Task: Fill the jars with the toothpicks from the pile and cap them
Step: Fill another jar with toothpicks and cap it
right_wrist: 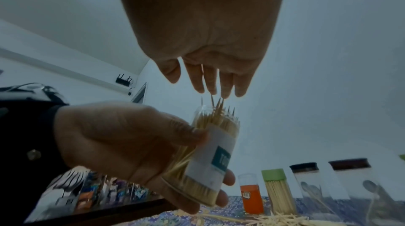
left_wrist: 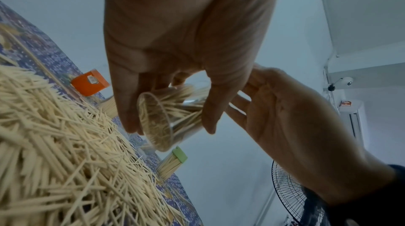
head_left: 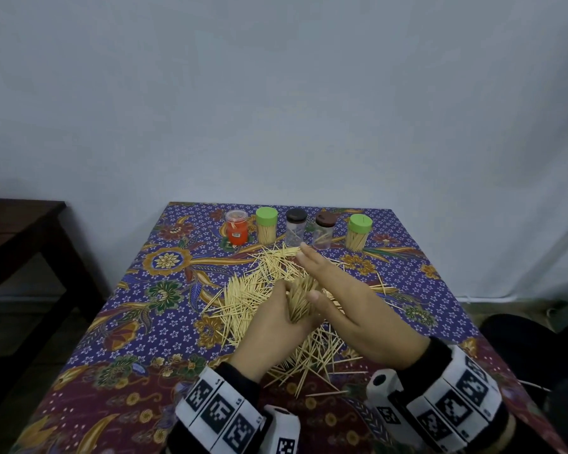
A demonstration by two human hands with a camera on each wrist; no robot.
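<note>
We find the left hand (right_wrist: 122,145) gripping an uncapped, nearly full jar (right_wrist: 210,157), tilted; the right hand (head_left: 351,296) hovers empty, fingers (right_wrist: 210,80) straight, over protruding toothpicks (right_wrist: 215,108). We judge spillage likely if tilt increases, since no cap retains them.

Both arms wear dark sleeves (head_left: 240,376). Each wrist carries a white band (head_left: 217,409) with black square code markings and a small white camera (head_left: 382,383).
</note>
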